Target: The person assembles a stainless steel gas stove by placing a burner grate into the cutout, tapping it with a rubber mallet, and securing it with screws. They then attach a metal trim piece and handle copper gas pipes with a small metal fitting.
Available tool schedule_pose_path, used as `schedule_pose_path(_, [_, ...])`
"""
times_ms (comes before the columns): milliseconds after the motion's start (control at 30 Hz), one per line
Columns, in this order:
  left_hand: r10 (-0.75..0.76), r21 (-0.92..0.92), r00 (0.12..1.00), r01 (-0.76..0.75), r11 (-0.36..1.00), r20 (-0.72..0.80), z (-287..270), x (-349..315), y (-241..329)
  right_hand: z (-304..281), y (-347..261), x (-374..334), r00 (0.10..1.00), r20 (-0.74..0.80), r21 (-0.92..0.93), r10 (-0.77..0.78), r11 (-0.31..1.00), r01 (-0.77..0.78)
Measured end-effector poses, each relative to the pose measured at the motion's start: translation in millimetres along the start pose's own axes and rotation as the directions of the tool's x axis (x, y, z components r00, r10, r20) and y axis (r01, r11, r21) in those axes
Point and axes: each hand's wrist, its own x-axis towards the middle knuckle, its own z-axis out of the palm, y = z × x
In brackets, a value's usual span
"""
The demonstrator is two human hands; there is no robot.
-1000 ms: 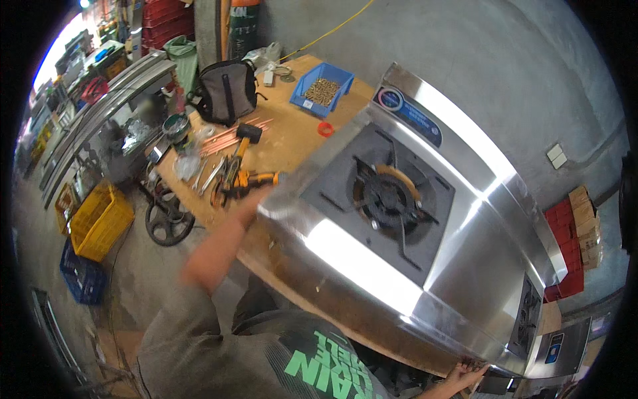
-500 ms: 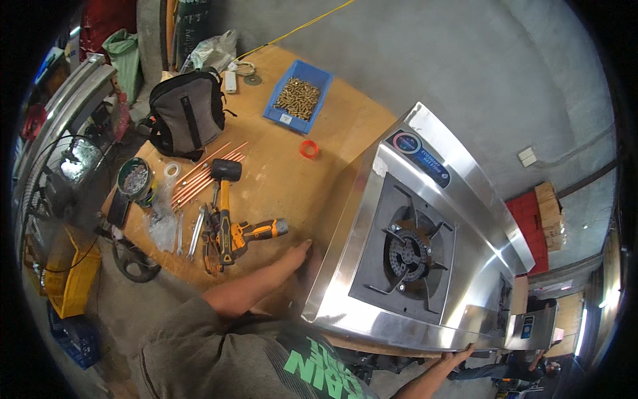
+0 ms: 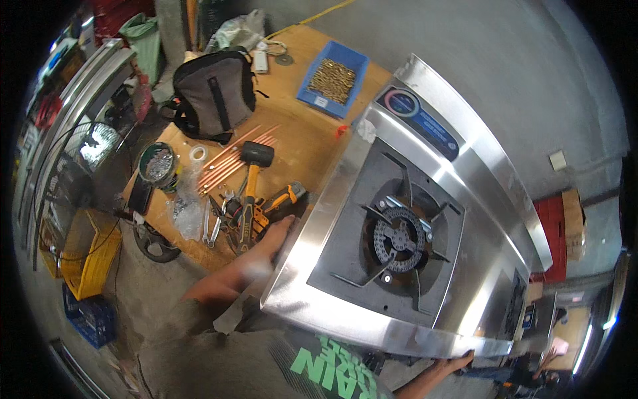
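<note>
A stainless-steel gas stove (image 3: pixel 425 326) fills the right half of the view, angled toward me, with a black burner (image 3: pixel 399 239) and pan supports on its top. At its left side, my left hand (image 3: pixel 280 233) grips low down, its fingers mostly hidden by the metal. My right hand (image 3: pixel 457 363) holds the front edge from below, thumb against the rim and the other fingers out of sight underneath. Just left of the left hand lie a rubber mallet (image 3: pixel 248 199) and a yellow-black cordless drill (image 3: pixel 282 199).
On the wooden table (image 3: pixel 292 143) are a blue bin (image 3: pixel 307 90) of brass fittings, copper tubes (image 3: pixel 226 166), wrenches (image 3: pixel 216 229), a grey bag (image 3: pixel 216 96) and a tub (image 3: pixel 158 164) of small parts. Yellow (image 3: pixel 93 256) and blue crates (image 3: pixel 90 319) stand at left. Another person (image 3: pixel 531 369) is at far right.
The stove has shifted left and toward me, its left side now nearer the drill and covering most of the red tape roll. Both hands stay on it. The view has also turned slightly.
</note>
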Motion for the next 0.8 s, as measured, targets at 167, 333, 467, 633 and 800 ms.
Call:
schedule_pose_path(167, [0.105,0.141,0.994,-0.106,0.984,0.011,-15.4,11.8,-11.5,-0.8,10.6,-10.3,0.999,0.011,0.017,-0.047,0.999,0.047])
schedule_pose_path(333, [0.074,0.223,0.995,-0.086,0.971,0.061,-26.4,-1.9,-17.3,-8.8,13.2,-4.4,0.972,-0.065,-0.227,-0.226,0.952,0.206])
schedule_pose_path(467, [0.196,0.156,0.976,-0.208,0.966,0.092,-17.7,-25.9,-15.2,-7.9,15.9,2.6,0.973,0.077,-0.1,-0.219,0.969,0.226])
schedule_pose_path(633, [0.418,0.385,0.907,-0.366,0.847,-0.058,1.2,-63.9,1.7,-12.9,32.8,10.9,0.985,0.107,-0.103,-0.136,0.984,0.147])
schedule_pose_path(800, [0.301,0.103,0.945,-0.314,0.944,0.125,9.7,-73.8,32.3,-12.0,33.0,11.0,0.977,0.187,-0.073,-0.1,0.991,0.116])
